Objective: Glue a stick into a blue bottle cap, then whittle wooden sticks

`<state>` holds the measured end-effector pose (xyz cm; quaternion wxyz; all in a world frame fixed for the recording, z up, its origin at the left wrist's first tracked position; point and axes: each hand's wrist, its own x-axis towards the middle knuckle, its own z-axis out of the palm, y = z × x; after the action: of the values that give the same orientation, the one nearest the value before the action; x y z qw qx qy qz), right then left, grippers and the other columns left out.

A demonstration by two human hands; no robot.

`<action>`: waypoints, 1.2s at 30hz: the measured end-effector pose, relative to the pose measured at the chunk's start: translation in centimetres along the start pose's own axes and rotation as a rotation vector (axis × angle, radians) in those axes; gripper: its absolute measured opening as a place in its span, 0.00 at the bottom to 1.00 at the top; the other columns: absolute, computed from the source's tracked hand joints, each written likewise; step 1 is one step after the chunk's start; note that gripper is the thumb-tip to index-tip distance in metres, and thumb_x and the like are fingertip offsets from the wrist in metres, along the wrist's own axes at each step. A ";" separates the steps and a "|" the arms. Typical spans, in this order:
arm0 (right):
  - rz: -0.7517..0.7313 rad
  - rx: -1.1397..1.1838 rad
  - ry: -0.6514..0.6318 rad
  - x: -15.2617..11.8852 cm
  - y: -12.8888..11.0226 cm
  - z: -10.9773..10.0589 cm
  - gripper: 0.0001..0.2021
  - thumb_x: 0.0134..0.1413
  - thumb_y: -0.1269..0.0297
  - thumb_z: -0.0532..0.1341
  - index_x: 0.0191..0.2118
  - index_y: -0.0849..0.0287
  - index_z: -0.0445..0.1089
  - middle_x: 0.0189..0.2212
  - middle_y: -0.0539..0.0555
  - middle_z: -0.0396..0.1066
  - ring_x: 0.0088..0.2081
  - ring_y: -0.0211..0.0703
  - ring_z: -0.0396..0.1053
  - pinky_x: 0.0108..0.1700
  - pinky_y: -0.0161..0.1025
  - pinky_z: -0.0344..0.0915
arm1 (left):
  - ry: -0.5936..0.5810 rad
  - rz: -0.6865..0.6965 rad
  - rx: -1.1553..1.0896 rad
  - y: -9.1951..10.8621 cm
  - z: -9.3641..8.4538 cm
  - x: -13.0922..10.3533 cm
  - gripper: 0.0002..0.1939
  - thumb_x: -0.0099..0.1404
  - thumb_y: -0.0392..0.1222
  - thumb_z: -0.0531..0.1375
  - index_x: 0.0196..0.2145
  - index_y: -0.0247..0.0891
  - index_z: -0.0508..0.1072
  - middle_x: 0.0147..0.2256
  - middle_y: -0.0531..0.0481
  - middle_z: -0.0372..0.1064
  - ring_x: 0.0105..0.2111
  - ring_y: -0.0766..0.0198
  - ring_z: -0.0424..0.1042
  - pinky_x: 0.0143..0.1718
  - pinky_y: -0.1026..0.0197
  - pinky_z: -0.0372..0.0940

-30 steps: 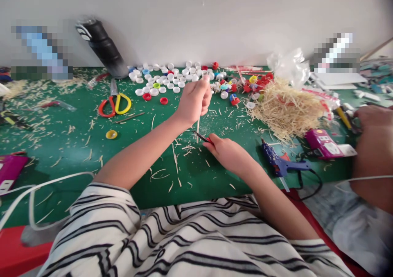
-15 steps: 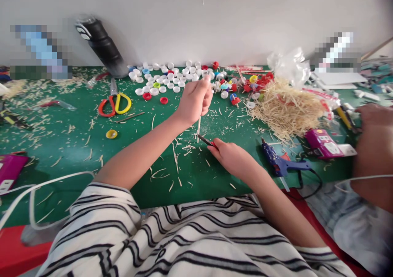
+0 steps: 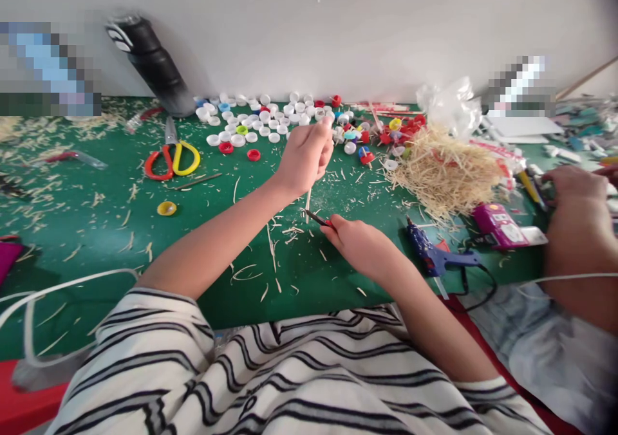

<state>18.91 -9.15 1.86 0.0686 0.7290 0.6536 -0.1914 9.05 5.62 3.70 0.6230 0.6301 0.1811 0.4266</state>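
Nearest the camera, the right hand rests low over the green tabletop, its fingers clenched on a small red-handled cutter whose dark blade points at the lower end of a thin wooden stick. Just beyond, the left hand holds that stick upright, fingers pinched round its upper part, so the stick stands between the two hands above a scatter of shavings. It looks light and stiff but thin enough to snap, so it is best held close to the cut. To the right lie a blue glue gun and a purple box, with another person's hand at the edge. Farther back sit red and yellow scissors, a heap of pale wood slivers and many loose bottle caps, mostly white. A crumpled clear plastic bag behind the heap is the only container; its contents cannot be made out.
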 end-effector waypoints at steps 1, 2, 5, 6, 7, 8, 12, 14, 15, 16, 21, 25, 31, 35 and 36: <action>0.002 -0.020 -0.002 0.1 -0.2 -0.2 0.20 0.78 0.53 0.45 0.52 0.60 0.68 0.34 0.58 0.79 0.34 0.48 0.76 0.29 0.40 0.48 | -0.012 0.016 0.019 -0.1 -0.1 0.1 0.30 0.72 0.65 0.53 0.23 0.44 0.48 0.17 0.61 0.40 0.15 0.74 0.39 0.15 0.64 0.40; 0.005 -0.038 -0.001 0.2 -0.4 -0.3 0.20 0.78 0.53 0.45 0.52 0.60 0.69 0.35 0.58 0.79 0.35 0.49 0.77 0.29 0.40 0.48 | -0.025 0.029 0.040 -0.1 -0.1 0.1 0.31 0.72 0.67 0.52 0.23 0.44 0.48 0.17 0.61 0.40 0.15 0.74 0.39 0.15 0.63 0.40; -0.010 -0.074 0.004 0.8 -1.3 -0.3 0.21 0.78 0.53 0.44 0.53 0.61 0.69 0.36 0.59 0.80 0.37 0.49 0.78 0.29 0.40 0.47 | -0.057 0.058 0.104 0.0 0.1 -0.1 0.31 0.73 0.68 0.48 0.23 0.44 0.49 0.17 0.61 0.40 0.16 0.73 0.40 0.15 0.63 0.41; -0.015 -0.087 0.002 1.0 -1.7 -0.2 0.21 0.78 0.53 0.44 0.53 0.60 0.69 0.37 0.59 0.80 0.37 0.50 0.78 0.29 0.40 0.47 | -0.064 0.072 0.119 0.0 0.3 -0.2 0.31 0.74 0.68 0.47 0.22 0.44 0.49 0.17 0.61 0.40 0.16 0.73 0.41 0.16 0.63 0.42; -0.015 -0.103 -0.002 1.2 -2.0 -0.1 0.21 0.78 0.53 0.44 0.54 0.60 0.69 0.38 0.60 0.80 0.38 0.50 0.79 0.29 0.40 0.47 | -0.073 0.089 0.133 0.1 0.5 -0.4 0.31 0.74 0.68 0.47 0.22 0.44 0.49 0.17 0.61 0.40 0.16 0.73 0.42 0.16 0.63 0.44; -0.013 -0.119 -0.008 1.4 -2.3 0.0 0.21 0.78 0.53 0.45 0.54 0.60 0.69 0.38 0.60 0.80 0.39 0.51 0.79 0.29 0.41 0.47 | -0.082 0.108 0.146 0.2 0.7 -0.6 0.31 0.74 0.68 0.47 0.22 0.44 0.49 0.17 0.60 0.40 0.16 0.73 0.44 0.17 0.63 0.45; 0.001 -0.142 -0.027 1.6 -2.6 0.3 0.21 0.78 0.52 0.45 0.55 0.60 0.69 0.39 0.61 0.80 0.39 0.52 0.79 0.29 0.41 0.48 | -0.104 0.158 0.202 0.4 1.3 -1.2 0.31 0.74 0.67 0.48 0.21 0.44 0.51 0.18 0.58 0.43 0.18 0.71 0.51 0.19 0.64 0.51; -0.024 -0.108 -0.021 1.5 -2.0 0.3 0.21 0.78 0.51 0.45 0.52 0.59 0.70 0.38 0.59 0.80 0.37 0.50 0.78 0.30 0.41 0.48 | -0.096 0.152 0.218 0.4 1.2 -1.1 0.31 0.74 0.68 0.47 0.22 0.44 0.51 0.18 0.58 0.44 0.19 0.71 0.52 0.19 0.63 0.52; -0.039 -0.082 -0.013 1.3 -1.5 0.3 0.21 0.78 0.51 0.45 0.51 0.58 0.70 0.37 0.58 0.80 0.36 0.49 0.78 0.30 0.41 0.48 | -0.090 0.144 0.222 0.3 1.1 -1.0 0.31 0.74 0.68 0.46 0.22 0.44 0.52 0.18 0.58 0.43 0.18 0.71 0.52 0.19 0.63 0.51; -0.058 -0.055 -0.002 1.1 -1.0 0.4 0.20 0.78 0.51 0.46 0.50 0.58 0.70 0.36 0.57 0.80 0.35 0.49 0.77 0.30 0.40 0.49 | -0.081 0.137 0.223 0.3 1.0 -0.9 0.31 0.75 0.68 0.46 0.22 0.44 0.51 0.18 0.58 0.43 0.18 0.71 0.51 0.19 0.63 0.51; -0.164 0.057 0.094 0.0 1.8 1.2 0.17 0.76 0.55 0.50 0.52 0.60 0.70 0.42 0.59 0.79 0.38 0.48 0.76 0.34 0.40 0.58 | 0.009 0.134 0.230 -0.1 0.6 -0.2 0.32 0.74 0.70 0.45 0.22 0.44 0.50 0.18 0.59 0.43 0.18 0.71 0.51 0.19 0.63 0.50; -0.263 0.165 0.201 -0.4 2.9 0.9 0.22 0.75 0.61 0.50 0.70 0.54 0.62 0.54 0.58 0.75 0.42 0.46 0.75 0.39 0.38 0.64 | 0.089 0.129 0.260 -0.5 0.7 -0.1 0.32 0.73 0.71 0.46 0.22 0.44 0.51 0.18 0.57 0.46 0.20 0.70 0.53 0.20 0.63 0.51; -0.265 0.016 0.240 0.4 2.8 0.3 0.27 0.76 0.59 0.48 0.76 0.41 0.56 0.42 0.54 0.74 0.32 0.42 0.69 0.32 0.37 0.61 | 0.122 0.130 0.292 -0.6 0.6 -0.1 0.32 0.74 0.70 0.46 0.22 0.43 0.53 0.18 0.56 0.50 0.19 0.70 0.52 0.20 0.62 0.51; -0.296 0.069 0.275 1.2 2.9 1.0 0.27 0.76 0.59 0.47 0.76 0.41 0.55 0.42 0.55 0.74 0.33 0.42 0.69 0.34 0.37 0.63 | 0.134 0.125 0.285 -0.8 0.4 0.2 0.32 0.74 0.69 0.46 0.22 0.43 0.53 0.17 0.56 0.50 0.19 0.70 0.52 0.19 0.63 0.50; -0.304 0.092 0.280 1.3 2.9 1.2 0.27 0.76 0.59 0.47 0.76 0.41 0.56 0.42 0.55 0.74 0.34 0.42 0.70 0.35 0.37 0.64 | 0.136 0.124 0.279 -0.8 0.3 0.3 0.32 0.74 0.69 0.47 0.22 0.43 0.53 0.17 0.56 0.50 0.19 0.70 0.51 0.19 0.63 0.50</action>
<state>21.66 -8.76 -0.12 -0.0859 0.6440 0.7497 -0.1258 9.71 5.74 3.03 0.4882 0.6902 0.2410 0.4766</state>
